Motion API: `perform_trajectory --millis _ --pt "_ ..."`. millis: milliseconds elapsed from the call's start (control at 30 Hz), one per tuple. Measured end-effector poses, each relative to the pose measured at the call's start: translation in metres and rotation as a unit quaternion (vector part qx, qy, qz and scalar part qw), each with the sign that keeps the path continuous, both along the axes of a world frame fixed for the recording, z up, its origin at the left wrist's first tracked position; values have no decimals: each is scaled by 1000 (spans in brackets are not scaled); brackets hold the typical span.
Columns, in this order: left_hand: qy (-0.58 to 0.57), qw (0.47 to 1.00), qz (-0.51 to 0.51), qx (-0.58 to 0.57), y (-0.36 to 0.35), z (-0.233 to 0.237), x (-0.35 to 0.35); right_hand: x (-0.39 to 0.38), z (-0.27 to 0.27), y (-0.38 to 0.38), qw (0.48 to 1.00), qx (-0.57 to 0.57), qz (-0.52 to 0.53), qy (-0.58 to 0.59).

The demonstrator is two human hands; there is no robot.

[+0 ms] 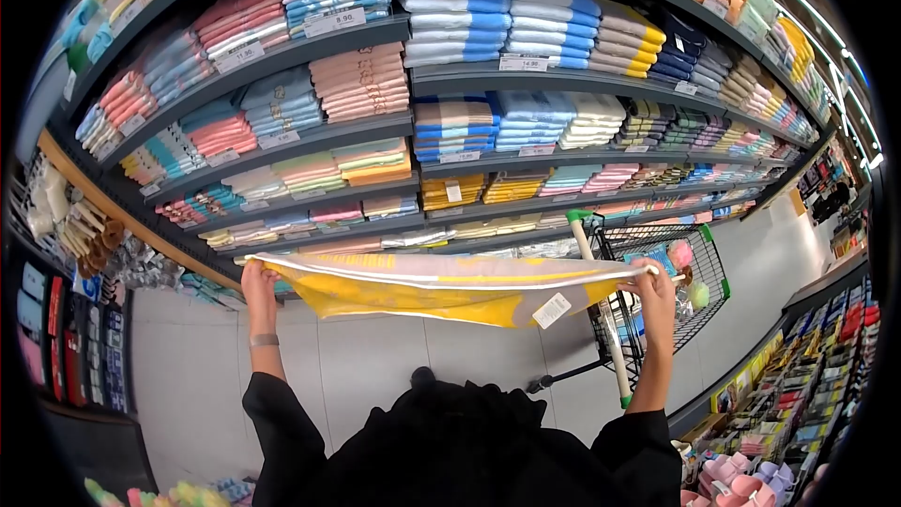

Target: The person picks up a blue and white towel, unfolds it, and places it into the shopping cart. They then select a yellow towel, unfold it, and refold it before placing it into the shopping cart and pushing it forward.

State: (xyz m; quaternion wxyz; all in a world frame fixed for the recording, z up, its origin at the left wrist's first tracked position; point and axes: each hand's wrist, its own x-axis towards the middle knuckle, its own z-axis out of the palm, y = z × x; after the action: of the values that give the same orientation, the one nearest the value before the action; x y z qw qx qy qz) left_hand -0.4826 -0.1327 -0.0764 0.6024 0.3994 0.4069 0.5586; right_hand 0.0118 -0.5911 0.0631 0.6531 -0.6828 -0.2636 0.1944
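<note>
Plainly, in the head view, a yellow towel (pixel 422 300) with white edging and pale grey areas is held stretched sideways in the air between the two hands. Its left end is pinched by the left hand (pixel 260 280), the thumb and fingers closed on the corner; a band (pixel 265 340) is worn on that wrist. The other end is gripped near the top edge by the right hand (pixel 650 284), the fingers likewise closed on the cloth. Between them the lower edge is left to sag, and a white tag (pixel 552 310) is shown near the right end.

Beyond the towel, wide shelves (pixel 328 36) are filled with folded towels, among them a blue-and-white stack (pixel 457 19); part of the lowest rows is hidden by the held cloth. On the right, a shopping cart (pixel 718 258) is seen beside and behind the right hand, its pale handle (pixel 615 343) partly covered by the towel; whether it is touched by the hand cannot be told. Pink and green fluffy items (pixel 680 253) are carried in it. Pink slippers (pixel 746 490) are displayed at the lower right, and grey floor tiles (pixel 366 366) are seen below the towel.
</note>
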Motion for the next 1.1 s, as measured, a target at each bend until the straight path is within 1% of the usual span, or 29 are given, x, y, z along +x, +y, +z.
perform_trajectory --millis 100,167,200,233,267,300,333,367,400,433,467,500,533,600,633,667,700,767,800,833,867,900,967,1033,1100 --pt "112 993 -25 25 10 -1 3 6 6 7 998 -36 -22 -39" --pt "109 993 -26 23 9 -1 3 9 12 5 992 -79 -54 -80" --pt "104 994 -33 28 8 -1 0 8 13 6 989 -48 -83 -112" --pt "98 994 -41 34 7 0 -3 5 18 1 984 -41 -96 -145" --pt "-1 998 -45 42 6 5 -10 2 28 -9 977 -34 -109 -180" --pt "-102 992 -50 50 4 17 -20 -13 52 -24 964 -13 -118 -238" --pt "-166 985 -16 48 -1 36 -33 -33 78 -41 947 6 -127 -294" --pt "-228 973 17 44 -7 52 -49 -48 93 -55 892 22 -191 -409" --pt "-239 968 -21 71 -4 55 -75 -74 118 -73 919 80 -138 -361" --pt "-251 961 -59 99 0 59 -93 -96 132 -37 860 301 -122 -394" --pt "-275 935 -164 151 -4 75 -83 -96 126 -31 830 358 -131 -408" --pt "-294 896 -264 204 -12 97 -61 -86 123 -30 827 372 -58 -418" --pt "-307 844 -358 255 -22 115 -37 -76 120 -29 822 382 17 -422" --pt "-288 856 -345 256 -57 130 19 -76 122 -27 892 326 195 -245" --pt "-279 862 -338 256 -77 137 51 -86 119 -11 915 312 183 -177" --pt "-292 843 -359 275 -79 135 81 -92 114 5 920 287 223 -147" --pt "-304 823 -379 293 -81 134 111 -95 110 19 922 229 244 -194" --pt "-204 856 -443 170 -133 176 149 -110 109 45 915 150 299 -225" --pt "-176 873 -443 102 -156 189 166 -119 108 58 907 146 329 -219" --pt "-104 843 -502 162 -164 186 179 -122 99 67 896 124 341 -257" --pt "-109 810 -552 166 -177 184 194 -129 92 74 899 109 324 -272" --pt "-53 786 -570 233 -190 192 206 -135 88 80 903 94 306 -287" --pt "22 764 -574 294 -210 193 225 -137 83 87 891 142 258 -346" --pt "4 747 -598 290 -220 186 238 -134 81 84 891 137 255 -348" --pt "-6 738 -626 252 -220 180 240 -127 73 80 893 128 272 -334"
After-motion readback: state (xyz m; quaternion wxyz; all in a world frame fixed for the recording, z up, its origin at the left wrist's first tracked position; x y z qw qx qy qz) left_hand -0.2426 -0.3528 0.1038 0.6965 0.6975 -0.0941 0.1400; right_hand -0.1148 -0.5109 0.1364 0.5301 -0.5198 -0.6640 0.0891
